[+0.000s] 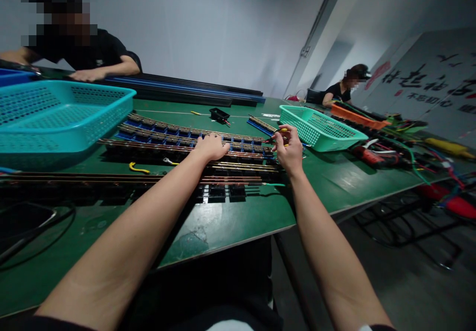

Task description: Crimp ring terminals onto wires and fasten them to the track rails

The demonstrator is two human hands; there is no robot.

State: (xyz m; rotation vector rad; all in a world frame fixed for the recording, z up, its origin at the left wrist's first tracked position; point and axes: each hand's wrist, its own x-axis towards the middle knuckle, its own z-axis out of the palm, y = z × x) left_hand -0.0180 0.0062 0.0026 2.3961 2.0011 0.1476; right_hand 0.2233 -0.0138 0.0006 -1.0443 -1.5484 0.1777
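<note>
My left hand (211,147) lies palm down across a set of long blue-and-black rails (156,135) carrying copper-coloured strips. Its thumb points right, apart from the fingers, whose tips are partly hidden. At the right ends of these rails, my right hand (290,150) is closed with thumb and fingers around a small item with yellow, red and dark parts (284,130); its exact kind is unclear. Nearer to me runs another black rail with copper strips (223,180), a green wire (273,185) at its end. A yellow curved piece (139,168) sits left of my left hand.
A turquoise basket (111,118) stands at left, a green basket (320,135) beyond my right hand. A small black tray (219,115) sits farther back. Red-handled tools (375,157) and wires lie right. Two people (100,53) work across the table and farther off.
</note>
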